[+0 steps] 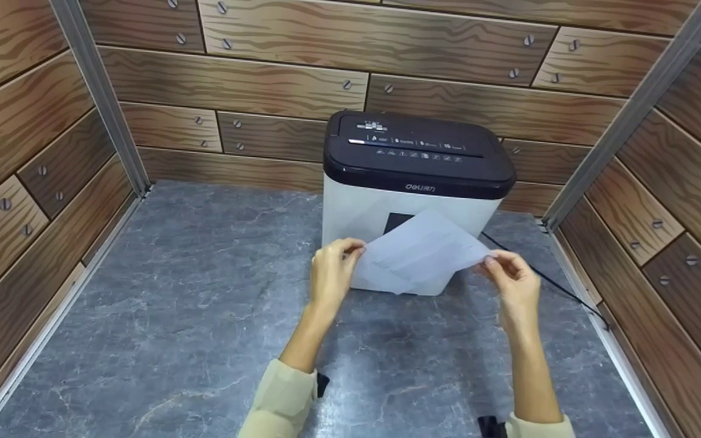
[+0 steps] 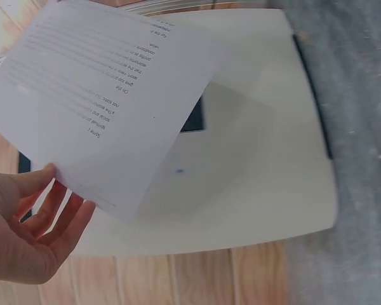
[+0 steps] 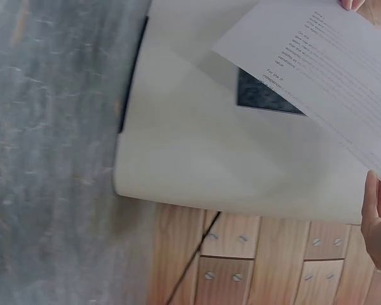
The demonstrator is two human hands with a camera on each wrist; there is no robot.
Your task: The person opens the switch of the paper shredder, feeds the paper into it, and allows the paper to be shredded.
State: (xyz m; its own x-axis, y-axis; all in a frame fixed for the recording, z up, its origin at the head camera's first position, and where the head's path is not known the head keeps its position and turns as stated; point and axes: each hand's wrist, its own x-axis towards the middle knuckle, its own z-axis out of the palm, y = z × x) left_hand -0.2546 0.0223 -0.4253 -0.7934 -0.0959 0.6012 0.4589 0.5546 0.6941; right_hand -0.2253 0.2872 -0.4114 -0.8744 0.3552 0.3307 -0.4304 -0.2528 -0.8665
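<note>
A printed sheet of paper (image 1: 426,249) is held in the air in front of a paper shredder (image 1: 350,207) with a dark top and white body. My left hand (image 1: 331,271) pinches one corner between thumb and fingers. At the opposite corner, my right hand (image 1: 513,280) pinches the sheet too. Lines of text run across the paper (image 2: 108,95) in the left wrist view, where the left hand (image 2: 35,222) grips its edge. In the right wrist view the right hand (image 3: 378,222) shows only partly. The sheet covers part of the shredder's dark front window (image 1: 396,222).
A long feed slot (image 1: 417,148) runs across the shredder's lid. A black power cord (image 1: 560,287) trails from behind it to the right wall. Wood-patterned panels (image 1: 265,79) enclose the grey marbled floor (image 1: 204,292) at the back and sides.
</note>
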